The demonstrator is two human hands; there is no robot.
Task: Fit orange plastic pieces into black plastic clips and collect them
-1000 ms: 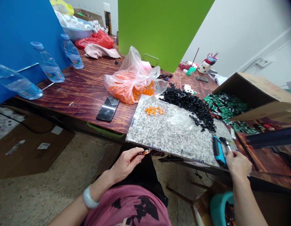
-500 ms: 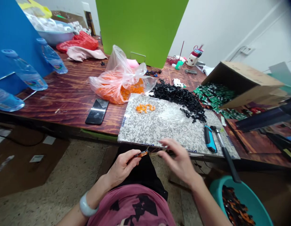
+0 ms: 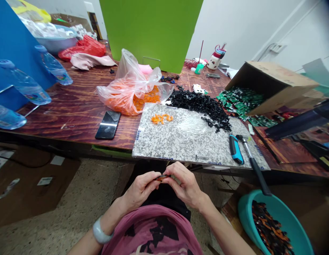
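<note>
A small orange and black plastic part (image 3: 162, 178) is pinched between my left hand (image 3: 139, 188) and my right hand (image 3: 184, 185), just in front of the slab's near edge. Its exact shape is mostly hidden by my fingers. Beyond my hands lies a speckled granite slab (image 3: 164, 141) with a thin plastic sheet on it. A small heap of orange pieces (image 3: 161, 118) sits on the slab, and a pile of black plastic pieces (image 3: 200, 105) lies along its far edge.
A claw hammer (image 3: 252, 164) and a blue-handled tool (image 3: 235, 149) lie on the slab's right end. A teal basin (image 3: 245, 209) of mixed pieces stands low right. A bag of orange pieces (image 3: 129, 95), a phone (image 3: 107, 124), and a tipped cardboard box (image 3: 276, 86) spilling green pieces share the wooden table (image 3: 74, 118).
My right hand has let go of the hammer, which now lies on the slab, and has come left to join my left hand on the small part. The view has shifted slightly.
</note>
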